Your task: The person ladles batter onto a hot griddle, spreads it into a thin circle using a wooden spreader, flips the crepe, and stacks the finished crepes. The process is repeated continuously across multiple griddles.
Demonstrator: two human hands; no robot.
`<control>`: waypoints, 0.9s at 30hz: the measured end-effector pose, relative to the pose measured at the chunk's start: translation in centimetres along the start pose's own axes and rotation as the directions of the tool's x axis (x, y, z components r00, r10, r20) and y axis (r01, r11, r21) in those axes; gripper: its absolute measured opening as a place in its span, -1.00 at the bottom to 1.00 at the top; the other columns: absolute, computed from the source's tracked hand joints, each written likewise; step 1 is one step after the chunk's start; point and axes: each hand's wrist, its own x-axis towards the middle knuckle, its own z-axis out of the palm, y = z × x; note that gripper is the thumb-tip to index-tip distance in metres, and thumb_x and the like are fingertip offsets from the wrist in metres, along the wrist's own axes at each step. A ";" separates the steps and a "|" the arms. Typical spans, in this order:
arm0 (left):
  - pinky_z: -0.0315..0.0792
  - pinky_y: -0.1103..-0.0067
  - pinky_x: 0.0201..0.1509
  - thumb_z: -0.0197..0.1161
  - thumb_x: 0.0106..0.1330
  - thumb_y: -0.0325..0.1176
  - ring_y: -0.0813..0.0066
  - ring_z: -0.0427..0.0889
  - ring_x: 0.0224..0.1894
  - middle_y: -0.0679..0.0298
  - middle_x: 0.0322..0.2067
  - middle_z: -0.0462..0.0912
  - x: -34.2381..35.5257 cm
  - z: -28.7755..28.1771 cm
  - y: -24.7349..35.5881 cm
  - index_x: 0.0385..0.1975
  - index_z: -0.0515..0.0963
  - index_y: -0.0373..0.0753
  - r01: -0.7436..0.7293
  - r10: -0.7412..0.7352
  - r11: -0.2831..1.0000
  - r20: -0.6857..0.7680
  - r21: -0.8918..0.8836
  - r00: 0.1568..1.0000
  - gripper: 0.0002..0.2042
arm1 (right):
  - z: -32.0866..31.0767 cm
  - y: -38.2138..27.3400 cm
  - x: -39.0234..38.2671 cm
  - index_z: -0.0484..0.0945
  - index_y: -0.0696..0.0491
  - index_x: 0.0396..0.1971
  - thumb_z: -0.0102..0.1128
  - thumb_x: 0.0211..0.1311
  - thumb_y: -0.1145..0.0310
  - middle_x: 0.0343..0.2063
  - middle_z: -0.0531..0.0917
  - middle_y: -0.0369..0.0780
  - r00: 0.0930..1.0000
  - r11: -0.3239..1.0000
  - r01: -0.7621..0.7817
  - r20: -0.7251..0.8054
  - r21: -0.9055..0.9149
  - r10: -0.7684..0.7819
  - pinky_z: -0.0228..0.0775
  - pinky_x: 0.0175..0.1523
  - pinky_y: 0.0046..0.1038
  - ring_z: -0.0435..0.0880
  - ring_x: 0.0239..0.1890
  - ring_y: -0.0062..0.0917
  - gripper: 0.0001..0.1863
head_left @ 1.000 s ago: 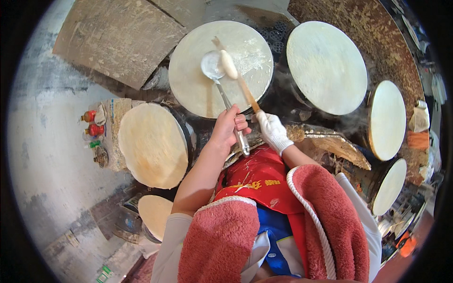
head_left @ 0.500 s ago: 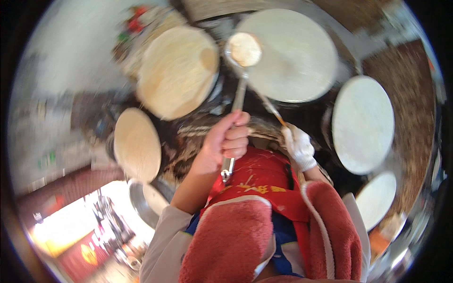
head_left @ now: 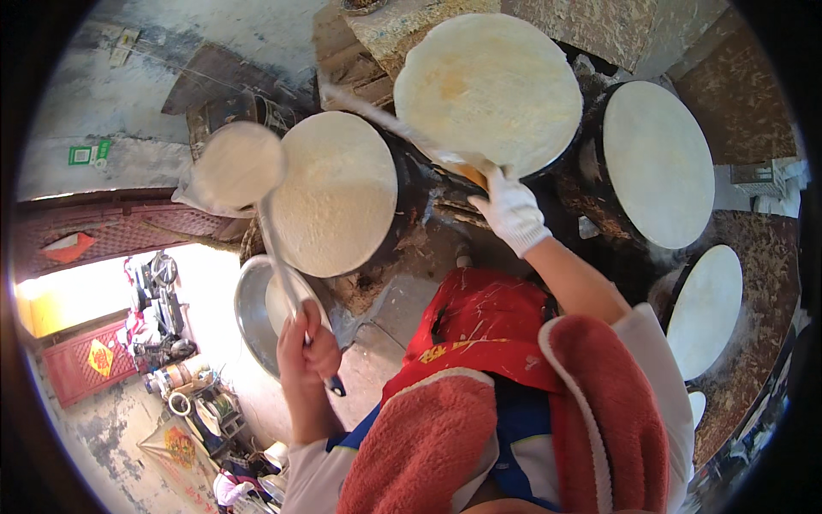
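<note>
My left hand is closed around the handle of a long metal ladle. Its bowl, blurred and filled with pale batter, hangs at the left edge of a batter-coated round griddle. My right hand, in a white knit glove, grips the brown handle of a long, thin, flat spatula. The pale blade, smeared by motion, points up and left, across the lower left edge of the far round griddle. That griddle carries a pale sheet with a tan patch.
More coated round griddles curve along my right. A metal basin with pale batter stands at lower left. Brown boards lie behind the griddles. Beyond a bright doorway at left, a motorbike is parked.
The view has swung left. My left hand has carried the ladle from between two griddles out to the left. My right hand has risen with the spatula, toward the far griddle's edge.
</note>
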 end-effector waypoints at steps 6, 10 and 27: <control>-0.08 0.69 -0.85 -0.21 0.55 -0.15 0.76 -0.04 -0.87 0.52 -0.82 0.01 -1.8 -5.2 3.3 -0.45 0.18 -0.08 0.287 -0.337 0.870 -0.058 -0.402 0.940 -0.72 | 1.9 -2.2 5.7 0.44 0.09 -0.08 0.13 0.23 0.27 -0.12 0.53 -0.03 0.989 0.960 0.150 0.026 -0.235 -0.148 0.52 -0.23 -0.13 0.65 -0.31 -0.07 -0.69; 0.02 0.72 -0.85 -0.26 0.56 -0.14 0.77 0.02 -0.85 0.53 -0.79 0.07 0.6 -7.8 3.3 -0.43 0.14 -0.07 0.309 -0.434 0.669 -0.018 -0.675 0.901 -0.73 | -1.1 -2.3 7.0 0.58 0.04 -0.18 0.17 0.23 0.26 -0.32 0.64 -0.04 0.994 0.990 0.082 -0.066 -0.118 -0.090 0.52 -0.23 -0.22 0.65 -0.32 -0.09 -0.77; -0.07 0.67 -0.83 -0.22 0.55 -0.10 0.74 -0.05 -0.85 0.54 -0.80 0.01 10.2 1.3 2.6 -0.40 0.22 -0.07 0.796 -0.801 0.595 0.172 0.112 0.574 -0.72 | -26.2 8.2 -21.3 0.56 0.13 -0.27 0.34 0.11 0.20 -0.60 0.47 -0.35 0.084 0.499 0.211 -0.525 0.840 0.847 0.08 -0.65 -0.56 0.28 -0.71 -0.70 -0.68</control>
